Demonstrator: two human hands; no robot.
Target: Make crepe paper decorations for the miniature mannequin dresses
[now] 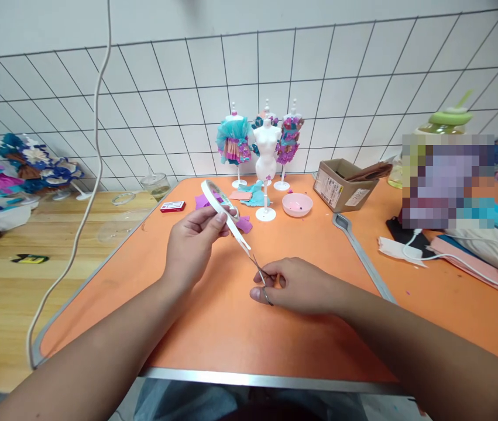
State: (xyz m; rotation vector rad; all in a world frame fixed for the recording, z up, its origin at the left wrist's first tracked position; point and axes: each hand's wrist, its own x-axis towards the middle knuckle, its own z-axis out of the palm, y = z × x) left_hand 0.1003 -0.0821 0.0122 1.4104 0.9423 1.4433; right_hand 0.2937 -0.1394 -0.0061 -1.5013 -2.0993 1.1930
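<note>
Pinched in my left hand (196, 240) is a roll of white tape (212, 196), with a loose strip hanging down to the right. My right hand (292, 286) has its thumb and fingers in the handles of small scissors (263, 270). The scissor blades point up and left, close to the end of the strip; whether they touch it I cannot tell. Behind my hands stands a bare white mini dress form (267, 146). Purple paper (244, 224) and crumpled turquoise paper (253, 194) lie on the orange table (213, 333) behind the tape.
Several decorated dress forms (234, 140) stand by the tiled wall. A pink bowl (296, 204), a cardboard box (340, 186) and a small red box (172, 207) sit further back. A white cable (95, 146) hangs at left. A green-lidded bottle (448, 120) stands at right.
</note>
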